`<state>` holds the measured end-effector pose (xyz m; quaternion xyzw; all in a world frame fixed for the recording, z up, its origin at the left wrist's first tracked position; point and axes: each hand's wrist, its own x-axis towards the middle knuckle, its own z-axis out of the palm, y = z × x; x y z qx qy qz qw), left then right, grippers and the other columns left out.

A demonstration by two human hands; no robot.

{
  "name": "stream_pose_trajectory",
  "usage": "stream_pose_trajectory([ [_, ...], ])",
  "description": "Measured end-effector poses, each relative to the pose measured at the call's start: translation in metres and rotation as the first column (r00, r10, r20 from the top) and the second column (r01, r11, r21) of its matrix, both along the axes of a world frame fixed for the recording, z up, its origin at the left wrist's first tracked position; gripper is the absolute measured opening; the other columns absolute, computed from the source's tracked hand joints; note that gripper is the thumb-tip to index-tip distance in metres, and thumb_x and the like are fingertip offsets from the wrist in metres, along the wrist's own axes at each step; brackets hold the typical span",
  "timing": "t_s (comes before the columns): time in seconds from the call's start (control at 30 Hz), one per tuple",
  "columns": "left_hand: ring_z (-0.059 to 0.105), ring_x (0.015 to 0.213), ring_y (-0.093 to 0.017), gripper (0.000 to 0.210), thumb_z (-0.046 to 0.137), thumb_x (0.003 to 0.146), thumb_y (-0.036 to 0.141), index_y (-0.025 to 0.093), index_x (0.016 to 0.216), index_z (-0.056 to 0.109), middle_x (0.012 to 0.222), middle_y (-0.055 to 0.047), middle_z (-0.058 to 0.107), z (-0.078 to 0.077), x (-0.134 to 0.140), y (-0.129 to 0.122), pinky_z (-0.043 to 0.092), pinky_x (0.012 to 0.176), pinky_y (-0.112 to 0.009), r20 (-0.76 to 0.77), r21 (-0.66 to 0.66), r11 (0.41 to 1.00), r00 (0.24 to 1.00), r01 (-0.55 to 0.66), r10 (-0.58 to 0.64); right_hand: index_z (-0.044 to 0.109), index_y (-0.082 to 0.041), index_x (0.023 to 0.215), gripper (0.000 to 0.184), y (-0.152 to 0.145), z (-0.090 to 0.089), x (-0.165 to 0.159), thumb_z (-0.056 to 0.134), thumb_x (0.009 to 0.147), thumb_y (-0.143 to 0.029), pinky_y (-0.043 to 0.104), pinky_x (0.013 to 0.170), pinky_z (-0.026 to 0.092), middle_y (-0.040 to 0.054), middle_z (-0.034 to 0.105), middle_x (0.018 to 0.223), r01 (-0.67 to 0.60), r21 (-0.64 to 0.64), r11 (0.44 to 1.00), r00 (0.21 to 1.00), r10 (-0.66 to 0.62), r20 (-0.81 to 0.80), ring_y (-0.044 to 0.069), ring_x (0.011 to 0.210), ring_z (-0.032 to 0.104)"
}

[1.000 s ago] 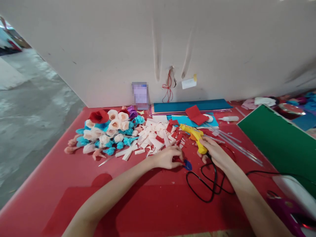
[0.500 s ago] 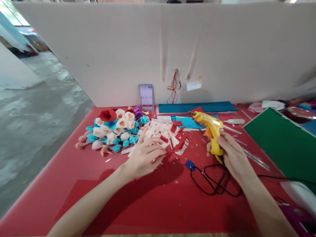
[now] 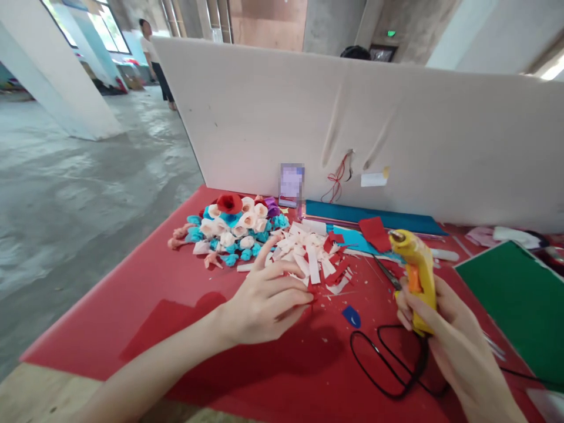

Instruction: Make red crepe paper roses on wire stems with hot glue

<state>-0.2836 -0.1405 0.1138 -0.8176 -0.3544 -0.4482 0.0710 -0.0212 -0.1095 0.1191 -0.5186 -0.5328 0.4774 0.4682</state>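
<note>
My right hand [image 3: 453, 335] is wrapped round the handle of a yellow hot glue gun [image 3: 425, 264], its nozzle pointing up and left. From its grip a black cord [image 3: 388, 388] loops over the red tabletop [image 3: 247, 376]. With thumb and fingertips together, my left hand [image 3: 268, 299] pinches a small red piece [image 3: 312, 291], mostly hidden by the fingers; its index finger sticks out. Just beyond that hand lies a heap of pale and red paper strips [image 3: 312, 264]. Paper flowers [image 3: 229, 229] in red, cream and blue are bunched to its left.
A phone [image 3: 291, 183] leans on the white upright board [image 3: 264, 111]. Scissors [image 3: 388, 273] and a blue scrap [image 3: 351, 316] lie near the glue gun. A green board [image 3: 515, 299] takes up the right side. One person [image 3: 155, 61] stands far back left.
The view has tilted up and turned left, bringing a person into sight. The glue gun has turned so its nozzle points more towards me. My left hand keeps its pinch.
</note>
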Motion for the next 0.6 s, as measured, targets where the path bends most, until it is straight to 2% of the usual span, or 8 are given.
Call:
stream_pose_trajectory([
  [0.13,0.057,0.082,-0.012,0.004,0.056,0.075,0.014,0.017,0.076,0.059,0.071,0.002,0.065,-0.028,0.009,0.015,0.02,0.108,-0.049,-0.135,-0.127,0.99,0.988,0.058,-0.075,0.045,-0.019,0.08,0.029,0.019,0.005,-0.015,0.068,0.066,-0.03,0.016,0.039,0.03,-0.004,0.043,0.071,-0.072,0.021,0.997,0.997,0.072,0.013,0.003,0.047,0.037],
  [0.2,0.057,0.081,-0.013,0.007,0.053,0.077,0.013,0.016,0.074,0.058,0.068,0.001,0.064,-0.039,0.012,0.022,0.027,0.106,-0.045,-0.171,-0.146,0.985,0.979,0.087,-0.112,0.044,-0.018,0.079,0.031,0.03,0.007,-0.026,0.068,0.065,-0.029,0.017,0.039,0.029,-0.0047,0.043,0.067,-0.109,0.021,0.994,0.994,0.109,0.017,0.003,0.046,0.036],
  [0.27,0.057,0.08,-0.013,0.009,0.05,0.078,0.013,0.015,0.074,0.058,0.068,0.0,0.063,-0.047,0.015,0.027,0.032,0.103,-0.041,-0.192,-0.153,0.982,0.972,0.109,-0.137,0.044,-0.018,0.082,0.033,0.038,0.007,-0.039,0.068,0.064,-0.03,0.017,0.039,0.029,-0.0035,0.048,0.069,-0.146,0.026,0.989,0.989,0.145,0.035,0.004,0.045,0.037],
  [0.43,0.057,0.079,-0.013,0.011,0.048,0.078,0.011,0.015,0.072,0.056,0.068,-0.001,0.063,-0.054,0.019,0.029,0.036,0.101,-0.036,-0.226,-0.153,0.978,0.959,0.139,-0.171,0.044,-0.016,0.092,0.043,0.043,-0.001,-0.066,0.069,0.058,-0.028,0.021,0.04,0.033,0.0019,0.058,0.079,-0.209,0.042,0.977,0.973,0.204,0.11,0.005,0.044,0.04],
  [0.6,0.056,0.078,-0.013,0.011,0.048,0.079,0.011,0.016,0.072,0.056,0.069,-0.001,0.063,-0.051,0.019,0.025,0.036,0.101,-0.035,-0.252,-0.144,0.978,0.95,0.151,-0.183,0.044,-0.017,0.082,0.04,0.046,-0.012,-0.079,0.069,0.052,-0.023,0.025,0.054,0.041,0.0009,0.057,0.073,-0.196,0.095,0.976,0.961,0.172,0.216,0.014,0.062,0.053],
])
